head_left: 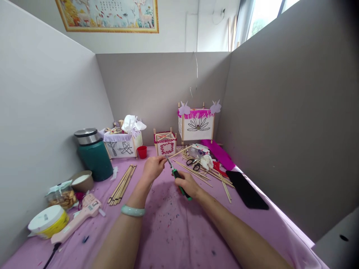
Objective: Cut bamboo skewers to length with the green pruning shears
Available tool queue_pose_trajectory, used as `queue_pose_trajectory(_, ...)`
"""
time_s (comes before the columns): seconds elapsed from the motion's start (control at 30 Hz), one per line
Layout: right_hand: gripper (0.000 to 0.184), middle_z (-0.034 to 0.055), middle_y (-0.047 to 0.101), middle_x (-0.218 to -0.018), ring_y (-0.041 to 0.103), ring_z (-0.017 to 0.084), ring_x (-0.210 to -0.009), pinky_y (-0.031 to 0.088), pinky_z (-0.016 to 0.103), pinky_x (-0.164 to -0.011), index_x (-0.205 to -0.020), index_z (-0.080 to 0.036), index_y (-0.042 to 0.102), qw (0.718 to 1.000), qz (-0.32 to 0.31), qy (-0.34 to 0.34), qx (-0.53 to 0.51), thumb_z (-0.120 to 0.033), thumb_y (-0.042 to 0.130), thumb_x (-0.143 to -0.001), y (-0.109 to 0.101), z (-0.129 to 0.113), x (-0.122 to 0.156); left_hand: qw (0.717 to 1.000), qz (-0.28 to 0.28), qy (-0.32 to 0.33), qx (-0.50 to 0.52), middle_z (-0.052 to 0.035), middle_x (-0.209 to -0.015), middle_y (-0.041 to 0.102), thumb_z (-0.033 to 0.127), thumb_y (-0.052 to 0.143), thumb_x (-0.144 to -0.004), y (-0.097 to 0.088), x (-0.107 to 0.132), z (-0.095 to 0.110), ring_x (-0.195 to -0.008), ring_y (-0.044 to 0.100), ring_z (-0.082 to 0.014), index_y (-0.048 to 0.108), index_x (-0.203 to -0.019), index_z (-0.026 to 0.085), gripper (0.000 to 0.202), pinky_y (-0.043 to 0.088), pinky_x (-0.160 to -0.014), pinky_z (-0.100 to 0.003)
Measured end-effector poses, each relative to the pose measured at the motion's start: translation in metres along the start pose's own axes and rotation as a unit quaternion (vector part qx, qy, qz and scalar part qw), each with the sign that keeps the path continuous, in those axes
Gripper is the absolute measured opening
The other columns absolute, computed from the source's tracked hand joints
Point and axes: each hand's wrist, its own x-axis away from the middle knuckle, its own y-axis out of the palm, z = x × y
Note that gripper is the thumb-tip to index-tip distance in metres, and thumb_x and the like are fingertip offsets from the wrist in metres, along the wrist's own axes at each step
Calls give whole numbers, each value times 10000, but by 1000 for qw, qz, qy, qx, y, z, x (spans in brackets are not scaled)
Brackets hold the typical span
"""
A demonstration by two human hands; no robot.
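Observation:
My left hand (pixel 155 167), with a pale green bangle (pixel 132 211) on its wrist, is closed in a pinch. A thin wooden stick (pixel 181 151) runs from its fingertips up to the right. My right hand (pixel 187 184) is wrapped round a green-and-black-handled tool (pixel 179 178); its kind is not clear. The tool's narrow metal tip points up and left, close beside the left fingertips and the stick. Just beyond the hands stands a small box-shaped lantern (pixel 166 145) with red trim. Part of another stick shows below the left hand.
Bundled sticks (pixel 122 185), a glue gun (pixel 80 220) and a green flask (pixel 94 157) lie or stand to the left. At right are loose sticks (pixel 215 175), black scissors (pixel 194 163) and a black phone-like slab (pixel 247 189). Larger lanterns (pixel 198 125) stand behind. Grey partitions enclose the table.

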Motion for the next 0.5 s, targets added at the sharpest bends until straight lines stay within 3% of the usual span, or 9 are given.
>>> queue_pose_trajectory(0.27,268,-65,475,-482,453,122,-421,313,218,-419,-915,-173,599,1000,9,28,8,-261,541,-669,2,-1,-3,995,58,-28,-75,-77,-873,741,359,528,-861,9,13,-4,-764,654,-192,722,-970,235,255,381,-633,-256)
queue_pose_trajectory(0.5,290,-45,500,-592,458,119,-519,314,224,-482,-951,-174,606,999,-5,10,40,-273,552,-684,-1,3,-3,999,13,-27,-30,-74,-893,740,329,525,-857,3,8,-5,-790,636,-178,745,-948,230,258,400,-683,-245)
